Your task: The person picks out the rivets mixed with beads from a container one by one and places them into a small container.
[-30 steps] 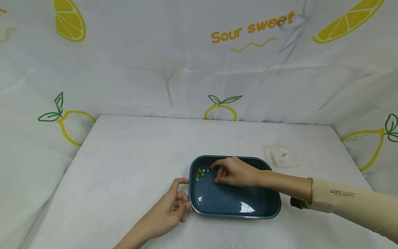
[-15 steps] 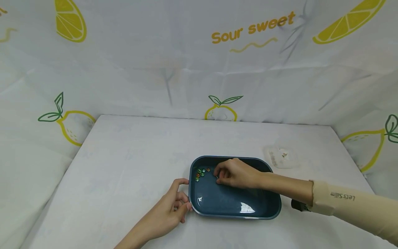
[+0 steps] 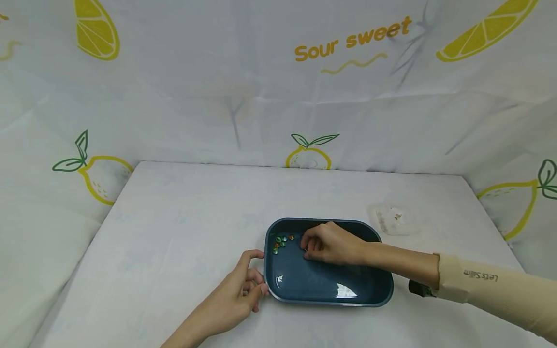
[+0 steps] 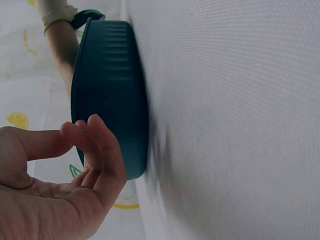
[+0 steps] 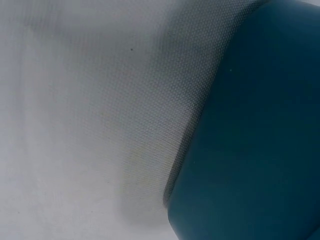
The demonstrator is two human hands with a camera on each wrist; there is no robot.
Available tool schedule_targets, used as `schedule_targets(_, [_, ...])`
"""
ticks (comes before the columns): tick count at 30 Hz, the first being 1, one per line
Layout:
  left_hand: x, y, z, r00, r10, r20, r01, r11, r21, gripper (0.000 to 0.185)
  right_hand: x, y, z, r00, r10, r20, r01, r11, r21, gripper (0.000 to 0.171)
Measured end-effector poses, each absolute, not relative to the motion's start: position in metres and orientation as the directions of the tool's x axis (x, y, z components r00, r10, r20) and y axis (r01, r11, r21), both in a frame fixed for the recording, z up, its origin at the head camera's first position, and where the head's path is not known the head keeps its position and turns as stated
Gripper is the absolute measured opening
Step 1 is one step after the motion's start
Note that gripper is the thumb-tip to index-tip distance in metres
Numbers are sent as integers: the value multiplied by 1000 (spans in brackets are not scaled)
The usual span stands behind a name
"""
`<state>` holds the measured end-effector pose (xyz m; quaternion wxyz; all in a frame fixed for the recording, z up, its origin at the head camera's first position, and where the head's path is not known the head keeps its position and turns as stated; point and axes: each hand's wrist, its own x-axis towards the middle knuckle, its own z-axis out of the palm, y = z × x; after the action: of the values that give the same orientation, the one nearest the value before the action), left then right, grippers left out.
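A dark blue tray (image 3: pixel 370 290) lies on the white cloth-covered table (image 3: pixel 183 232). Several small green, red and orange beads (image 3: pixel 280 242) sit in its far left corner. My right hand (image 3: pixel 306 247) is inside the tray just right of the beads, fingers curled and tips pinched on a tiny bead that barely shows. At the tray's near left corner my left hand (image 3: pixel 256 278) grips the rim with thumb and curled fingers. The left wrist view shows this left hand (image 4: pixel 82 132) against the ribbed wall of the tray (image 4: pixel 110 90). The right wrist view shows only the tray (image 5: pixel 250 125) outside wall.
A small clear plastic container (image 3: pixel 393 218) sits on the table behind and to the right of the tray. White cloth printed with lemons (image 3: pixel 309 154) walls in the table at the back and both sides. The right arm wears a beige sleeve (image 3: pixel 487 285).
My right hand reached to the beads, then drew back a little to the right with its fingertips pinched. The left hand and the tray stayed put.
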<state>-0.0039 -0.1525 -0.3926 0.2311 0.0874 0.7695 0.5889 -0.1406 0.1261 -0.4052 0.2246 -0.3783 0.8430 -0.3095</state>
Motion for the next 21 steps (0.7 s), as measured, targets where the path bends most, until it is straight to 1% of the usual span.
schedule_targets(3, [-4, -151, -393, -877, 408, -252, -134, 294, 946, 59, -140, 126, -406, -616, -772, -154, -490, 530, -692, 10])
schedule_targets(6, [-4, -150, -393, -878, 408, -250, -133, 294, 947, 58, -141, 127, -406, -607, -781, -147, -506, 522, -686, 10])
schedule_targets(12, [-4, -151, -394, -882, 404, -243, -128, 292, 948, 57, -141, 127, -406, -601, -784, -159, -507, 527, -683, 5])
schedule_targets(21, [-4, -151, -394, -881, 407, -243, -124, 296, 947, 57, -139, 127, -404, -593, -790, -156, -510, 519, -686, 8])
